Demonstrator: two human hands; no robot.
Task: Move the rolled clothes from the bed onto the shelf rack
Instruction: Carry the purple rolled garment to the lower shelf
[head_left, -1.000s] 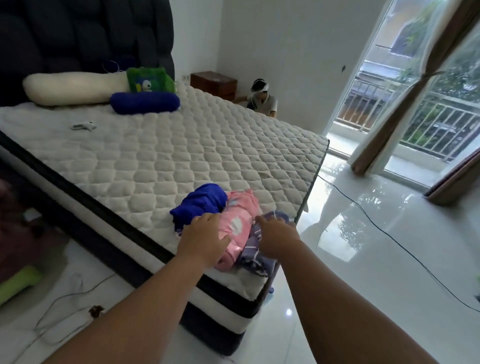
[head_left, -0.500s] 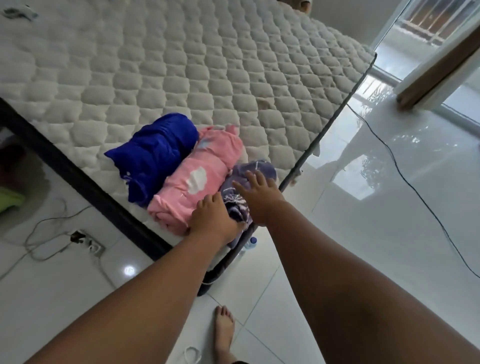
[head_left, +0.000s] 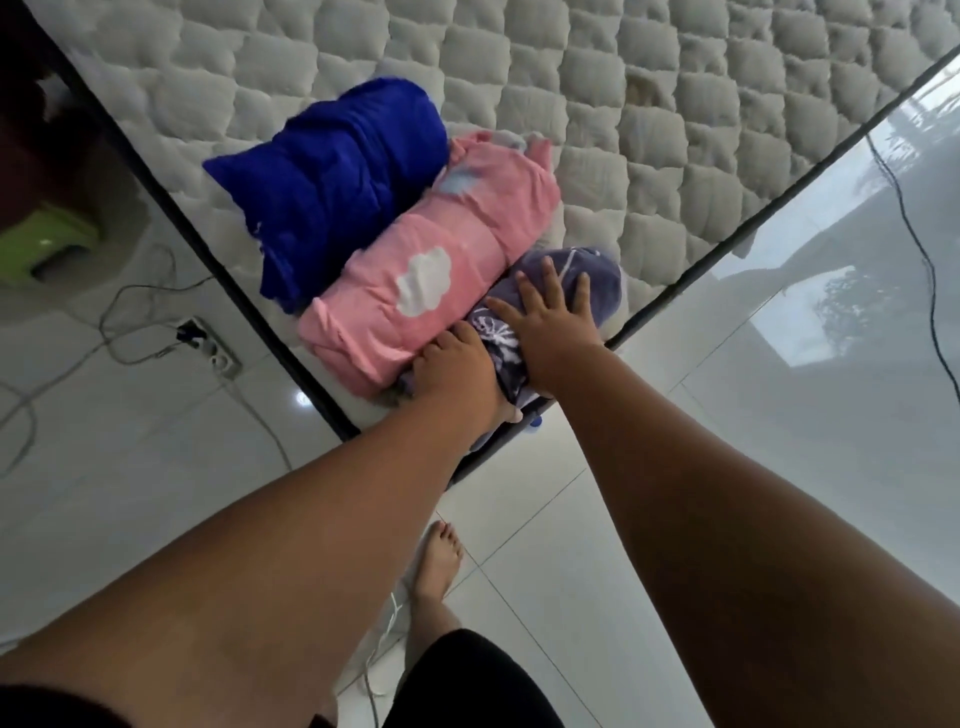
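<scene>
Three rolled clothes lie side by side at the corner of the quilted mattress (head_left: 675, 130): a blue roll (head_left: 337, 176), a pink roll with a white cloud print (head_left: 441, 275), and a purple patterned roll (head_left: 602, 280) nearest the corner. My right hand (head_left: 550, 322) lies flat on top of the purple roll with fingers spread. My left hand (head_left: 457, 374) grips the near end of that same roll, fingers curled under it. The shelf rack is out of view.
A white tiled floor surrounds the bed. A power strip (head_left: 210, 345) with tangled cables lies at the left, next to a green object (head_left: 47, 244). A black cable (head_left: 919, 249) runs across the floor at right. My bare foot (head_left: 436, 566) stands near the corner.
The camera tilted down and closer to the bed corner. Both hands slid from the pink and purple rolls onto the purple roll, the left one closing around its near end.
</scene>
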